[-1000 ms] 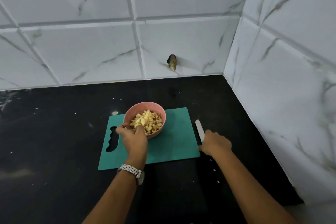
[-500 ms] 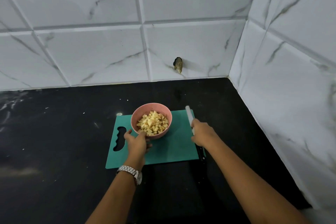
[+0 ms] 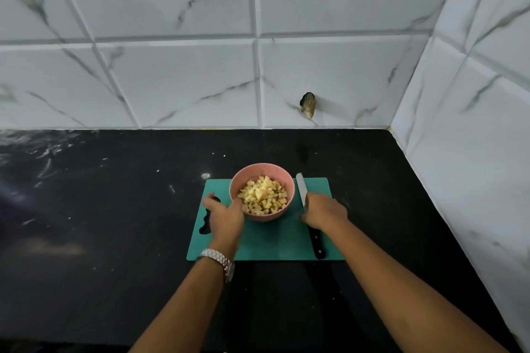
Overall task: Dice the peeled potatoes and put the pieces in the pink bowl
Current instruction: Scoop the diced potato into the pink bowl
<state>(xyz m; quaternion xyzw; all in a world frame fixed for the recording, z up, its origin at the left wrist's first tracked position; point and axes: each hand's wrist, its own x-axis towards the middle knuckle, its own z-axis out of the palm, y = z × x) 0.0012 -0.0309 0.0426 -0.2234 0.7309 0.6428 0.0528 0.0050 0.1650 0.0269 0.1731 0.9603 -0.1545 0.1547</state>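
Downward view onto a black stone worktop [image 3: 114,223] flecked with pale crumbs, set in a corner of white marble-look wall tiles [image 3: 186,80].

Teal rectangular plastic cutting board [image 3: 275,241] in the middle, long sides running left to right, wavy grip cut-out [image 3: 206,225] at its left end. On the far middle of the board, a round pink bowl [image 3: 266,217], upright, heaped with small pale-yellow diced potato pieces [image 3: 262,195].

Left hand [image 3: 225,218] just beside the bowl's near-left side, partly over the cut-out, fingers loosely spread, one fingertip against the bowl's wall, nothing gripped; slightly blurred. Silver metal link wristwatch [image 3: 219,259] on that wrist, dial too small to read.

Right hand [image 3: 325,210] just right of the bowl, back upward, fingers curled down around a kitchen knife [image 3: 301,189] with a pale blade and black handle, at the blade-handle junction. Knife along the board's right end, blade pointing far, tip just beside the bowl's right rim, handle end poking out toward the near edge from under the wrist.

Bare forearms reaching in from the near edge, covering parts of the board's near side.

Farther off, a small dark chipped hole [image 3: 308,100] low in the far wall, and a pale round speck [image 3: 205,176] on the worktop just beyond the board's far-left corner.
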